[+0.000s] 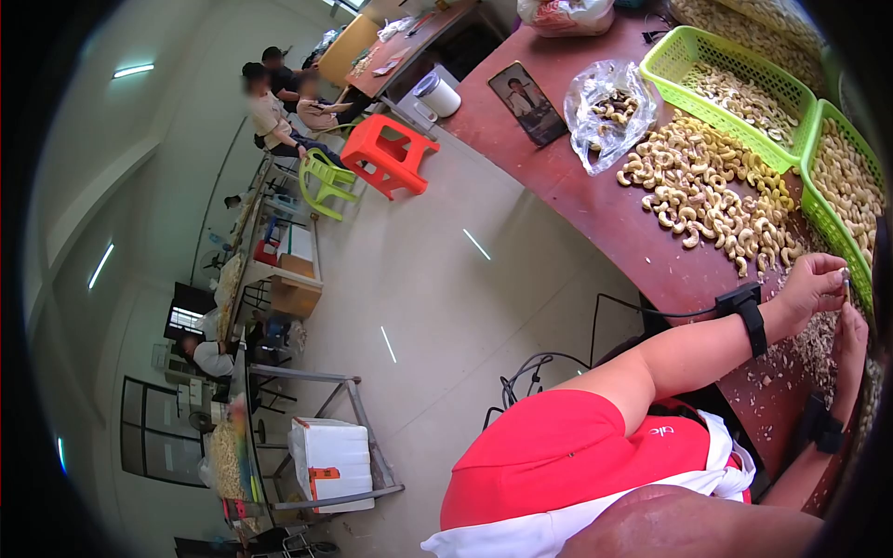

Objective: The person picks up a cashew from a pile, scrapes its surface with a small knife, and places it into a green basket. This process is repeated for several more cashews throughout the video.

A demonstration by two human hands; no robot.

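At the right edge of the table, my left hand [811,293] is closed in a pinch, with a dark band and a cabled box on its wrist. My right hand [849,339] is close below it, fingers drawn together near the left fingertips. A small thin thing [846,290] shows between the two hands; its kind is too small to tell. Loose cashews [707,186] lie in a broad pile just beyond my hands. Skin scraps [811,358] cover the tabletop beneath them. A green basket [820,209] with cashews stands beside my left hand.
Another green basket [676,82] of cashew pieces stands farther back. Near it are a clear plastic bag [595,139] with dark bits and a propped phone [528,104]. A black cable [609,299] hangs at the table edge. Beyond are a red stool [383,153] and seated people [279,112].
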